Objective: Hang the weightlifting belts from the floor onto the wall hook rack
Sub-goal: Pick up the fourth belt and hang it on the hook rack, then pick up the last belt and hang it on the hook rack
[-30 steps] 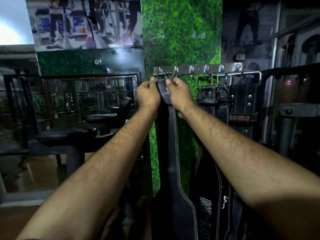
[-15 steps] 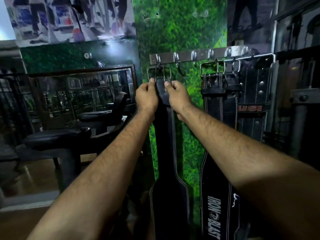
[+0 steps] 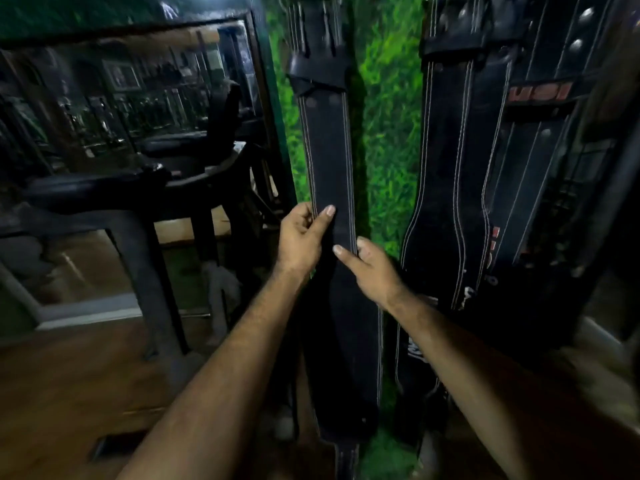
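A black weightlifting belt (image 3: 329,161) with white stitching hangs straight down against the green grass-patterned wall (image 3: 384,140). My left hand (image 3: 301,237) pinches its left edge at mid-height, thumb across the front. My right hand (image 3: 370,268) holds its right edge slightly lower, forefinger laid across the strap. To the right hang two more black belts (image 3: 446,188), one with red lettering (image 3: 540,93). The hook rack is out of view above the frame.
A black padded gym bench (image 3: 114,192) on a metal frame stands to the left, in front of a mirror (image 3: 131,84). Wooden floor (image 3: 69,382) lies below left. Blurred dark equipment sits at the far right edge.
The view has tilted down, so the hook rack has left the frame. Both hands have slid from the buckle at the hook down to the middle of the hanging belt.
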`<state>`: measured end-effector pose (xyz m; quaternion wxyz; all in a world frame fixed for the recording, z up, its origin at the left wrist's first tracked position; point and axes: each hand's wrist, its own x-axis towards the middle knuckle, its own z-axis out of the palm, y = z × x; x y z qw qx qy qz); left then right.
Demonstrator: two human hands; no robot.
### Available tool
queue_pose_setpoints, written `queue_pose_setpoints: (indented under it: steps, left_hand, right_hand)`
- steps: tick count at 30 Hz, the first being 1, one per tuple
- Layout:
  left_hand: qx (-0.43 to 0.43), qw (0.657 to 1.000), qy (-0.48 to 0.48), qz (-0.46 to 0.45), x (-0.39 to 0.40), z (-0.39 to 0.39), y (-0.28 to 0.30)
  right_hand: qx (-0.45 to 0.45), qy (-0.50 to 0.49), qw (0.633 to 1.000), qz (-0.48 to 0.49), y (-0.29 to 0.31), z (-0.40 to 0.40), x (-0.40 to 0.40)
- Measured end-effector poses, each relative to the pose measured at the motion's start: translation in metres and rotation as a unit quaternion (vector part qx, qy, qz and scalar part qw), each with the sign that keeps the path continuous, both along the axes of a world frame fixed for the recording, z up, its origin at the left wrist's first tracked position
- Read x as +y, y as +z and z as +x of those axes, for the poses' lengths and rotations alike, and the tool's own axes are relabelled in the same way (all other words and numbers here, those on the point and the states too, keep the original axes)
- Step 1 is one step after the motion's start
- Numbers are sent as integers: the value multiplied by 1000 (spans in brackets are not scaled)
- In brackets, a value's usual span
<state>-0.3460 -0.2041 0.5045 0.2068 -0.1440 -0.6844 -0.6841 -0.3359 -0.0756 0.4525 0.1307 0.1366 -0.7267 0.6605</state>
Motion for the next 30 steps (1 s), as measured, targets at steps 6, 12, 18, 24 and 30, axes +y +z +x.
queue_pose_setpoints:
  steps: [6,12,18,24,30]
  left_hand:
    - [-105,992,9,-67,-27,27,-83]
    - [-188,982,10,-11,-33,42,-153]
    - [-276,960,-30,-30,-32,62,-254]
    - [-330,943,-11,-38,-33,63,-353]
    - [-413,906,76,-49,-36,83,-446]
  right_hand:
    - [-77,16,997,-2,-38,10,12]
    - [-205,12,978,-35,-114,22,12]
    - [-273,18,961,-25,-196,25,15]
    - [-307,-5,951,-37,-306,42,13]
    - [-404,8,909,-107,-372,67,12]
